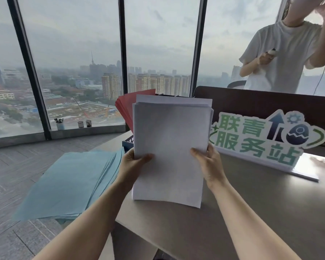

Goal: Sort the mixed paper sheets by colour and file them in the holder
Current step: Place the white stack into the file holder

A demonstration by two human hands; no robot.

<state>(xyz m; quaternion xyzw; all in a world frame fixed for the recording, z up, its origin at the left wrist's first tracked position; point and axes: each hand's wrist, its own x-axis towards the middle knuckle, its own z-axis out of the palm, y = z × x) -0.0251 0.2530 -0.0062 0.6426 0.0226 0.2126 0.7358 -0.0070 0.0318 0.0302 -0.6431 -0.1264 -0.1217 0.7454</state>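
Note:
Both my hands hold a stack of white sheets (171, 143) upright above the table. My left hand (134, 162) grips its left edge, thumb on the front. On the right edge my right hand (207, 162) grips the same way. Behind the white stack, red sheets (126, 106) stand in a blue file holder (128, 143), mostly hidden by the paper. A fanned pile of light blue sheets (69, 182) lies at the table's left end, hanging over the edge.
A green and white sign (266, 137) stands on the table (261, 212) to the right. A dark partition (270, 102) runs behind it, with a person in a white shirt (281, 57) beyond. Windows and grey floor lie left.

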